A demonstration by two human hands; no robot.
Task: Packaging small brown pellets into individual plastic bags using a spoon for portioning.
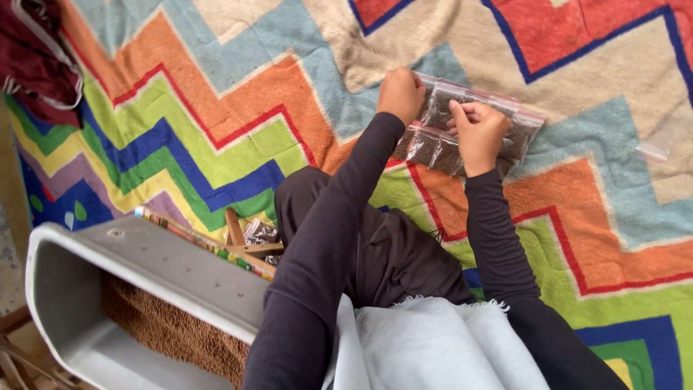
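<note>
While my left hand and right hand pinch the clear zip bag of dark grains flat on the zigzag blanket, fingers clamped along its top seal, it looks floppy and slick. Gripping by that seal edge seems safest (thin plastic, probably light).

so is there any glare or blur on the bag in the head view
Head view: even, soft daylight with no hard shadows; the clear plastic bag shows pale sheen along its top edge; the left hand and right hand look slightly soft; the grey tub at the frame edge is sharp enough.
</note>
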